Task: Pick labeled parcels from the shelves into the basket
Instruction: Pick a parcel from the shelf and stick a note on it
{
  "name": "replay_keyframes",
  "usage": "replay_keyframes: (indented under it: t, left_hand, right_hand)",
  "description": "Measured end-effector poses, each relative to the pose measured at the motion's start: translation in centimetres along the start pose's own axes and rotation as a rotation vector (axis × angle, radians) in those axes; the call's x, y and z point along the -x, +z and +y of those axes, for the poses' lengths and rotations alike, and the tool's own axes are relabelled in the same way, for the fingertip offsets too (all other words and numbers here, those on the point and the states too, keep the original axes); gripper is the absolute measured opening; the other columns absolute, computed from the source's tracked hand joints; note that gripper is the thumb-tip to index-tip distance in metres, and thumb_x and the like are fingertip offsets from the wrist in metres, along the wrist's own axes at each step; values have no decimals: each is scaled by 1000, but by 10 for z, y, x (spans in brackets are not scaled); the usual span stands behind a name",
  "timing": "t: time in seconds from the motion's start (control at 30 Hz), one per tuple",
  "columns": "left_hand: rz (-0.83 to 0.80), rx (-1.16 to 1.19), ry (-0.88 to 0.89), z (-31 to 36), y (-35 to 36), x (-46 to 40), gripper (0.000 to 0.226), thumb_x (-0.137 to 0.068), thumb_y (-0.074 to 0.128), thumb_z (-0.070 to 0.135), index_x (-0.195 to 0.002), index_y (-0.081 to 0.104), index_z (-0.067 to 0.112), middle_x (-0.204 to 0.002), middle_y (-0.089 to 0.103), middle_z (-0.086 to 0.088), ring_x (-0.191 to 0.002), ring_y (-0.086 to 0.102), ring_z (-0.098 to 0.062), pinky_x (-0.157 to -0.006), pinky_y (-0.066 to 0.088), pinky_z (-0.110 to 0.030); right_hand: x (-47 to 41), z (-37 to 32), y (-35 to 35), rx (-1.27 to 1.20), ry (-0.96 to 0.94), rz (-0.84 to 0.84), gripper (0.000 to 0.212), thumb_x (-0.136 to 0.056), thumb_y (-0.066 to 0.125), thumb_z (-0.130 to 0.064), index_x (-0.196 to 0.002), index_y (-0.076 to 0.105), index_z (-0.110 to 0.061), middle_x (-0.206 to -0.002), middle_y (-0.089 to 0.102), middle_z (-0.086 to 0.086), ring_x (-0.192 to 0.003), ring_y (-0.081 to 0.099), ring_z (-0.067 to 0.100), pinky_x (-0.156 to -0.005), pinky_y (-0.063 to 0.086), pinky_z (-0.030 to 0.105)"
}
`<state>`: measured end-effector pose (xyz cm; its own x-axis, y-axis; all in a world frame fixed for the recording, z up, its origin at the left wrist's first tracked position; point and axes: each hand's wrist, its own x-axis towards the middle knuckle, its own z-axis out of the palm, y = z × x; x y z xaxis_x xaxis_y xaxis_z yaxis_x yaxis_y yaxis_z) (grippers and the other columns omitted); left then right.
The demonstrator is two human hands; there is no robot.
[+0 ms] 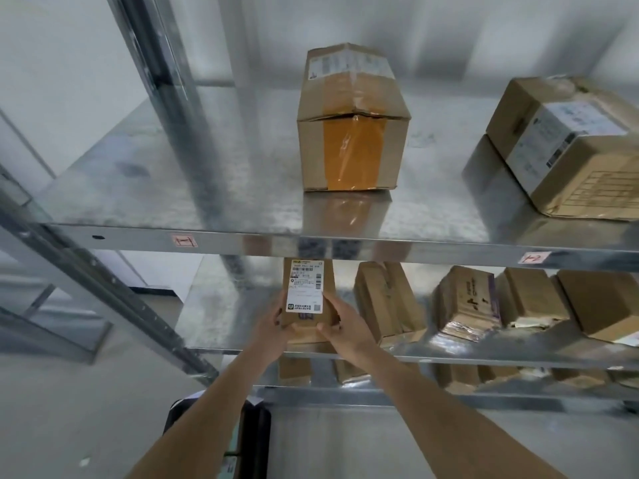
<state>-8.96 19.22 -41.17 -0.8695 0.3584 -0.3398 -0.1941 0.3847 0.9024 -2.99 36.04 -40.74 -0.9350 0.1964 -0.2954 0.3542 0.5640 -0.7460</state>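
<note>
Holding a small labeled parcel (307,302) with both hands, head view. Left hand (273,331) grips its lower left edge, fingers curled onto the front face; right hand (342,328) grips the lower right side, thumb across the bottom front. Parcel is a brown carton, upright, white shipping label (305,285) facing the camera, sitting at the front left of the middle shelf (207,305), just under the top shelf's front lip.

Same shelf, right of the parcel: a taped brown box (389,302) just beside the right hand, then a scuffed box with purple print (466,302), then more cartons (594,302) out to the frame edge.

Top shelf (173,188): tall carton with orange tape (352,119) in the middle, two stacked labeled boxes (567,146) at right. Red-marked tags on the front rail, one left (184,241), one right (535,257).

Lower shelf: more brown boxes (456,376), partly hidden.

Dark basket edge (254,440) at the bottom, between the forearms; contents can't be made out.
</note>
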Motion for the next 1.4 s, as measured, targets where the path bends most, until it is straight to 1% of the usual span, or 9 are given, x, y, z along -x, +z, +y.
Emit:
replay_keyframes:
  t: [0.13, 0.37, 0.43, 0.63, 0.9, 1.07, 1.17, 1.27, 1.4]
  left_hand:
    - [10, -231, 95, 15, -6, 12, 62, -94, 62, 17, -145, 36, 38, -134, 49, 21, -107, 55, 1, -86, 46, -17]
    - [53, -299, 197, 32, 15, 21, 64, -89, 67, 39, -146, 37, 40, -149, 42, 12, -134, 43, -11, -109, 43, -42]
    - [33, -288, 214, 46, 34, 29, 63, -92, 65, 37, -148, 37, 36, -152, 36, 14, -135, 38, -8, -114, 35, -37]
    - [-71, -305, 180, 55, 104, 27, 64, -94, 61, 43, -150, 31, 40, -155, 35, 12, -143, 33, -15, -118, 30, -44]
    - [-145, -236, 33, 19, 171, -2, 67, -82, 65, 54, -139, 30, 63, -137, 55, 15, -122, 57, -16, -103, 50, -45]
    - [-66, -269, 47, 23, 187, -11, 59, -93, 65, 32, -145, 36, 41, -130, 57, 17, -112, 60, -6, -82, 51, -11]
    - [-35, -232, 33, 26, 190, -12, 59, -94, 66, 26, -144, 38, 39, -120, 60, 17, -106, 62, -6, -86, 54, -19]
    - [-10, -220, 32, 29, 192, -10, 63, -91, 68, 13, -145, 40, 30, -103, 56, 18, -87, 59, -3, -69, 52, -13]
    - [23, -146, -2, 40, 194, 3, 73, -88, 71, 13, -147, 36, 36, -133, 52, 13, -111, 57, -8, -64, 48, -5]
  right_hand:
    - [14, -10, -13, 8, -14, 35, 64, -100, 63, -34, -156, 31, -37, -155, 43, -12, -144, 39, 13, -118, 33, 36]
    - [44, 5, -70, 220, -16, 191, 56, -102, 59, -34, -153, 38, -34, -158, 40, -7, -144, 41, 19, -117, 33, 35]
    - [51, 17, -91, 246, -6, 212, 51, -103, 56, -36, -151, 40, -34, -155, 43, -7, -138, 48, 21, -112, 39, 36]
    - [59, 70, -135, 112, 50, 194, 51, -103, 59, -26, -151, 41, -31, -154, 42, -4, -136, 48, 21, -110, 38, 33]
    - [30, 136, -126, -83, 54, 47, 60, -100, 63, -14, -151, 42, -37, -138, 51, -10, -125, 56, 16, -110, 47, 39]
    - [12, 156, -126, -218, 51, -46, 70, -95, 70, -10, -147, 42, -47, -131, 59, -16, -119, 62, 13, -100, 55, 38]
    - [10, 154, -130, -289, 86, -83, 74, -94, 70, -8, -148, 38, -47, -127, 58, -20, -114, 61, 6, -92, 56, 27]
    - [13, 151, -133, -327, 93, -74, 84, -87, 77, -4, -150, 37, -44, -128, 58, -16, -114, 60, 6, -88, 57, 21]
    - [27, 140, -143, -346, 75, -39, 97, -77, 83, 4, -148, 33, -39, -122, 54, -17, -106, 56, 2, -77, 53, 13]
